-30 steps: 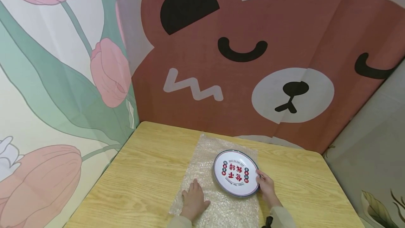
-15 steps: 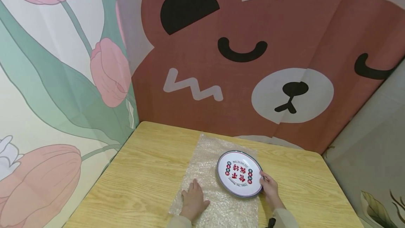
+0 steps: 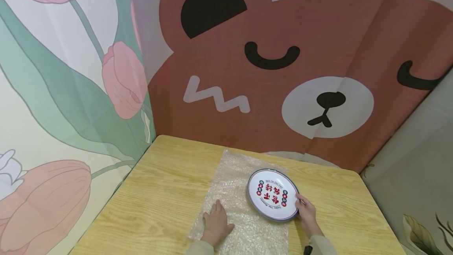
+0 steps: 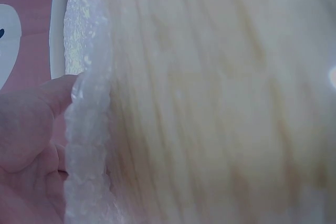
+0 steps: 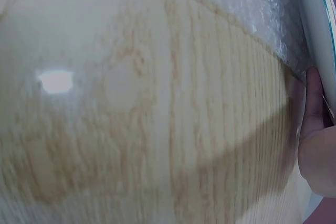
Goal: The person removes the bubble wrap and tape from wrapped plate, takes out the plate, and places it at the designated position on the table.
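Observation:
A round white plate (image 3: 273, 195) with a blue rim and red lettering is over the right part of a sheet of bubble wrap (image 3: 233, 172). My right hand (image 3: 307, 212) grips its right edge, thumb on the upper face. In the right wrist view, the plate (image 5: 315, 19) shows as a thin slice at the right, with fingers (image 5: 313, 100) beneath its rim. My left hand (image 3: 216, 223) rests on the near left part of the bubble wrap, fingers extended. The left wrist view shows that hand (image 4: 26, 129) beside the edge of the bubble wrap (image 4: 86, 145).
The wood-grain table (image 3: 159, 192) extends to both sides of the bubble wrap. Behind it hangs a cloth (image 3: 219, 70) printed with a brown bear. A tulip-printed cloth (image 3: 70, 89) borders the left side, and a pale cloth (image 3: 421, 160) the right.
My right hand has moved to the right with the plate, sliding it across toward the right edge of the bubble wrap. The left hand has stayed in place.

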Tool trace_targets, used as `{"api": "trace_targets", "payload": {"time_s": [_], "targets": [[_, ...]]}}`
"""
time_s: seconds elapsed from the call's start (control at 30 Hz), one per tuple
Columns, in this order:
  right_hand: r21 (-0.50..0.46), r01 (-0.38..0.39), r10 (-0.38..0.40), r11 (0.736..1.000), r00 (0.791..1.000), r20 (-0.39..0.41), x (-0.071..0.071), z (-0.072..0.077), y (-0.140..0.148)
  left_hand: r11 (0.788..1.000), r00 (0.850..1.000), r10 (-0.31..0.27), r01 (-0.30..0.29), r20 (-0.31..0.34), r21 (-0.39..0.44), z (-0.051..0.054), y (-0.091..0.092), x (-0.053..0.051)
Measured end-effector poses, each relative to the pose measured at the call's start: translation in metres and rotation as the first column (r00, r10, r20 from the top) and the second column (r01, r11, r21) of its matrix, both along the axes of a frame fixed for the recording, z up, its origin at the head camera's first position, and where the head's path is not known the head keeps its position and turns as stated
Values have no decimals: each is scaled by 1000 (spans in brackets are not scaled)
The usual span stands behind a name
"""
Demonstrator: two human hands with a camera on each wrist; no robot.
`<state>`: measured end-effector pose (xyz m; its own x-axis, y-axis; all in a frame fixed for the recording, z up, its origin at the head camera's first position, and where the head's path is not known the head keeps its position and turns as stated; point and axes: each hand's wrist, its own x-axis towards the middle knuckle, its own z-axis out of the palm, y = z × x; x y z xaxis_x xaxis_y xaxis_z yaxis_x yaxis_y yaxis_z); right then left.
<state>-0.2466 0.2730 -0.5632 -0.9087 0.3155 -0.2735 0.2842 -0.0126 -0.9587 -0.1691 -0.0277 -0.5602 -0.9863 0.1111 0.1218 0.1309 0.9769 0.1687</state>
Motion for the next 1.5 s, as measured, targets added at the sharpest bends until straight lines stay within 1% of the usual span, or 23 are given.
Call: {"api": "trace_targets", "payload": {"time_s": [0.17,0.37,0.6,0.67,0.9,1.13,1.33,1.4,1.5], "targets": [[2,12,-12,1000,1000,-15,2,-2,5,1000,1000,0,0,0,8,-2,0,0],[4,22,-21,1000,999,-50,4,-4,13,1000,1000,0,0,17,16,-3,0,-1],[-16,99,-101,995,990,-102,9,-6,18,1000,1000,5,-6,14,30,-3,0,-2],[-25,113,-115,993,988,-102,10,-5,19,1000,1000,7,-7,13,31,-3,0,-2],[-58,125,-131,990,986,-106,13,-3,28,1000,1000,8,-8,10,26,-3,1,-1],[-40,143,-145,989,988,-58,14,-3,33,999,1000,8,-9,9,39,-4,0,-2],[-69,177,-182,982,980,-78,17,-4,39,999,1000,14,-14,-7,53,-3,0,-1],[-72,189,-194,979,978,-80,17,-5,42,998,1000,16,-16,0,58,-2,0,-1],[-72,198,-204,978,975,-93,19,-5,45,999,1000,17,-18,10,41,-1,0,-1]]}}
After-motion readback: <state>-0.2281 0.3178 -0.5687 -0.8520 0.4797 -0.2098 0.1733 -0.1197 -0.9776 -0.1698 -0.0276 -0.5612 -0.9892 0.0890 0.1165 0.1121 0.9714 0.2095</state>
